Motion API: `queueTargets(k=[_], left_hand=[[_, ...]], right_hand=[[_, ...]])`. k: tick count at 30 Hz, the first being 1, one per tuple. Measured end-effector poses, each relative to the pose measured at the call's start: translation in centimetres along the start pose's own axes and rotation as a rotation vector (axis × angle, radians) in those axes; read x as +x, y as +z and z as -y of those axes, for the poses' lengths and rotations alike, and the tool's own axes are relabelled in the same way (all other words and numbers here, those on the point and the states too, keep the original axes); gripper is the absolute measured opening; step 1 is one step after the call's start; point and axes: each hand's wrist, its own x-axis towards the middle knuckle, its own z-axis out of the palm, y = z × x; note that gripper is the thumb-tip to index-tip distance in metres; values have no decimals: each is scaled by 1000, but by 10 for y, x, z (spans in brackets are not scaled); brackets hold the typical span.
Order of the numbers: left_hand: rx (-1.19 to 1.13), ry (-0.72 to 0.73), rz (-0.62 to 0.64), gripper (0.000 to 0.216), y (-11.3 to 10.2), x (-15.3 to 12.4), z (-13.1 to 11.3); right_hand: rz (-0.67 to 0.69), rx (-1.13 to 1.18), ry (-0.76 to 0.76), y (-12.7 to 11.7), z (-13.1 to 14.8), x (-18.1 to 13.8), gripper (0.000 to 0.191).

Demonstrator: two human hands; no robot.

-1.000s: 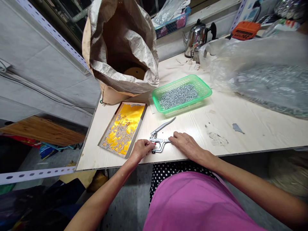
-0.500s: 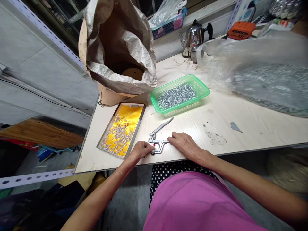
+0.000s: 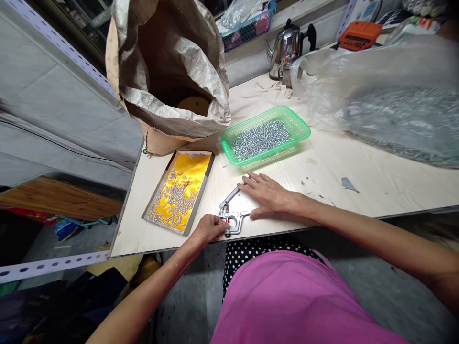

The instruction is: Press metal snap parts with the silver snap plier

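Observation:
A pair of grey metal hand pliers point(image 3: 234, 228) lies on the table near its front edge, handles spread apart, with a small spring and a red part by the jaws. My left hand point(image 3: 210, 228) pinches at the jaws; its fingers are closed and hide whatever lies between them. Over the handle ends is my right hand point(image 3: 267, 193), fingers stretched out across the tip of the upper handle, thumb beside the lower one. Left of the pliers, a shallow box point(image 3: 187, 224) with yellow lining holds many short silver metal pieces point(image 3: 179, 198).
Behind the pliers stands a green plastic basket point(image 3: 303, 136) of similar silver pieces. A large open woven sack point(image 3: 143, 95) rises at the back left. On the right lies a clear plastic bag point(image 3: 390, 114) of metal parts. A steel kettle point(image 3: 285, 50) sits at the back.
My right hand has moved from the lower handle's end up across both handles, its fingers spreading onto the upper one. The left hand stays at the jaws. The view has shifted slightly.

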Motion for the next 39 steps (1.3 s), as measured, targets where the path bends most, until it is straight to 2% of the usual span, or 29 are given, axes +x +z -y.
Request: queueTargets(k=[5, 11, 13, 16, 18, 20, 23, 27, 29, 31, 35, 37, 39], left_hand=[[-12, -14, -18, 50, 3, -3, -2], [-34, -14, -19, 50, 5, -7, 5], [35, 22, -106, 49, 6, -12, 6], [264, 251, -403, 43, 11, -20, 2], [398, 446, -512, 32, 18, -19, -4], [514, 585, -499, 36, 24, -12, -13], [642, 692, -405, 63, 29, 5, -26], [746, 696, -294, 67, 24, 21, -38], [777, 666, -302, 64, 21, 24, -43], [774, 627, -336, 58, 20, 26, -47], [720, 570, -411, 40, 24, 32, -52], [694, 556, -438, 30, 26, 36, -52], [677, 549, -456, 23, 26, 39, -51]], right_hand=[[81, -63, -23, -3, 2, 14, 93], [95, -92, -14, -9, 14, 10, 62], [106, -86, -21, -11, 17, 7, 56], [111, -71, -48, -15, 21, 2, 51], [89, -49, -62, -15, 24, 0, 48], [53, -23, -59, -12, 26, -2, 49], [-2, 16, -54, -3, 25, -4, 62], [13, 24, -15, 4, 21, -7, 79], [60, -1, 37, 2, 19, -7, 69], [83, -43, 70, -3, 18, -4, 49], [102, -83, 41, -10, 14, 5, 17], [120, -86, 36, -10, 11, 8, 11], [137, -91, 20, -8, 9, 11, 13]])
